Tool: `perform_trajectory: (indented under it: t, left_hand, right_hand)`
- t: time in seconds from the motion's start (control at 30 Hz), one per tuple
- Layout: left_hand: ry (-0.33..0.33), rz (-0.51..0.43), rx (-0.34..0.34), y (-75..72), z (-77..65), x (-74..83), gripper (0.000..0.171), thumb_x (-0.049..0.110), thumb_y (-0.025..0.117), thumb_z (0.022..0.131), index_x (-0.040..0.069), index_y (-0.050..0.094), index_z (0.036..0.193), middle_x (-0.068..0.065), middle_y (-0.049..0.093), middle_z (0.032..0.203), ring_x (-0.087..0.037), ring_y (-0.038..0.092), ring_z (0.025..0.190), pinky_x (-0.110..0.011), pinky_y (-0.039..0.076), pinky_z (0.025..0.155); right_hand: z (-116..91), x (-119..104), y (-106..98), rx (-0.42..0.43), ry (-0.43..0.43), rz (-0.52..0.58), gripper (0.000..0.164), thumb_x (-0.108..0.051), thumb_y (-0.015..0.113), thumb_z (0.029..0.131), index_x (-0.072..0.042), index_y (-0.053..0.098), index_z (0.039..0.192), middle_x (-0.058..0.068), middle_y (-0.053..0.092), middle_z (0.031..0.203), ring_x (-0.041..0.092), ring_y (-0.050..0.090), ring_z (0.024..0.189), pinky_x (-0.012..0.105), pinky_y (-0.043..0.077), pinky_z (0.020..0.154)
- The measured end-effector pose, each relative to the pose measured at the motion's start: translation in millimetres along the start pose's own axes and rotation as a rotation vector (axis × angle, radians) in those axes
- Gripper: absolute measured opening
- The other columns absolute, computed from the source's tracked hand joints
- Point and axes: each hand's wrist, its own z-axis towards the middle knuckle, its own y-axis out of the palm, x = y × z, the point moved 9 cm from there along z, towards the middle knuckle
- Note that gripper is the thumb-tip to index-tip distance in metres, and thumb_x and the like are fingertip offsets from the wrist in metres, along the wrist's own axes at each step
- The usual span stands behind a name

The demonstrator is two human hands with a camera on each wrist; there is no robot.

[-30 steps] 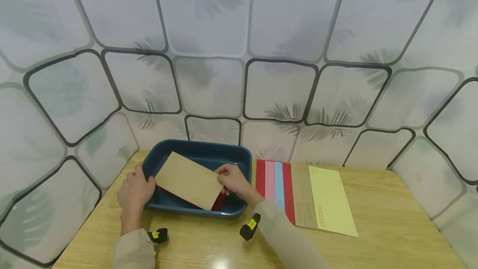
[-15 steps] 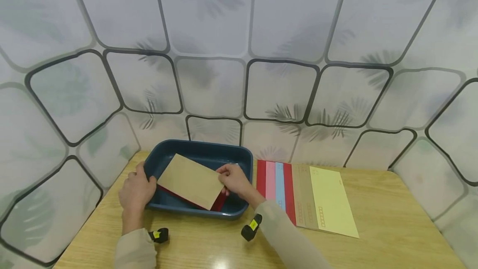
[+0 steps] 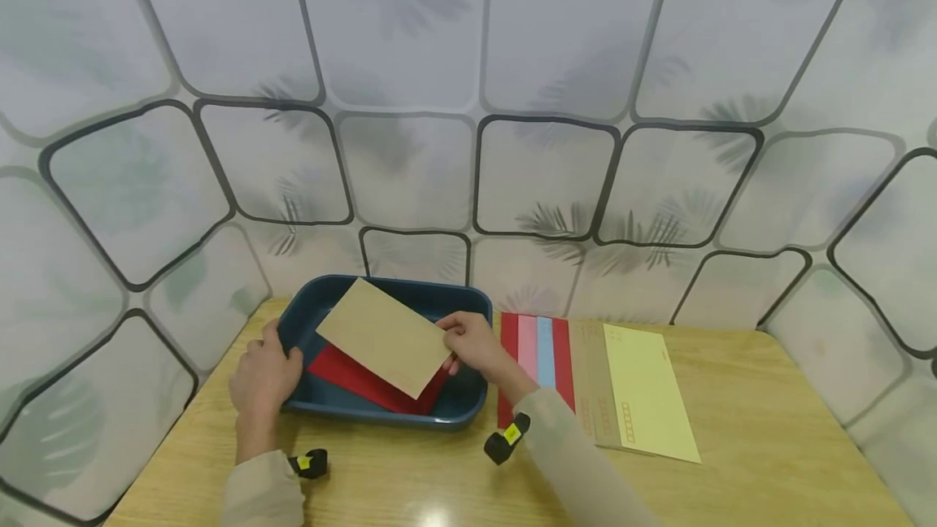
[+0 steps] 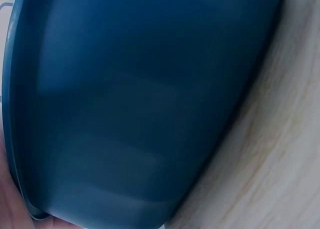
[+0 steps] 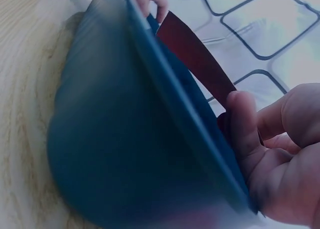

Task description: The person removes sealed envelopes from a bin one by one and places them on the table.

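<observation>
My left hand grips the left rim of a blue plastic tub; a bit of that hand shows at the lower left in the left wrist view, against the tub's outer wall. Between thumb and fingers my right hand pinches the right end of a tan envelope, which is tilted over the tub. Beneath it a red envelope lies in the tub, partly covered. In the right wrist view, my right hand is just above the tub's rim, beside a dark red sheet.
Right of the tub, several envelopes lie overlapped in a row on the wooden table: red, pink, light blue, red, tan and a yellow envelope on the right. A patterned cloth wall stands close behind.
My right hand has moved slightly right and up with the tan envelope, whose left end has risen away from the red envelope, exposing more of it. My left hand stays on the tub.
</observation>
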Motion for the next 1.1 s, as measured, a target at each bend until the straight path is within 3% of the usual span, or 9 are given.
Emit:
perform_trajectory:
  t: [0.47,0.83,1.1]
  left_hand:
    - [0.003,-0.001,0.005,1.7,3.0,-1.0,0.063,0.026,0.044,0.088,0.002,0.02,0.141,-0.036,0.044,0.118,-0.052,0.047,0.097,-0.065,0.041,0.071]
    - [-0.01,-0.005,-0.001,2.1,4.6,-4.7,0.062,0.026,0.044,0.089,0.004,0.021,0.141,-0.036,0.043,0.118,-0.052,0.048,0.095,-0.065,0.041,0.07]
    - [-0.013,-0.014,-0.003,2.0,6.2,-6.0,0.06,0.026,0.043,0.089,0.005,0.023,0.141,-0.037,0.044,0.118,-0.053,0.049,0.093,-0.065,0.041,0.07]
  right_hand:
    - [-10,6,-15,-0.058,0.022,0.126,0.036,0.001,0.05,0.085,0.002,0.048,0.121,0.019,0.063,0.096,0.027,0.064,0.058,0.03,0.056,0.049]
    - [-36,6,-37,-0.037,-0.009,0.264,0.035,0.003,0.048,0.082,0.003,0.045,0.118,0.018,0.059,0.091,0.024,0.062,0.054,0.027,0.055,0.048]
    - [-57,15,-54,0.024,0.018,0.351,0.03,0.006,0.044,0.085,0.006,0.042,0.115,0.017,0.054,0.096,0.021,0.061,0.054,0.025,0.054,0.05]
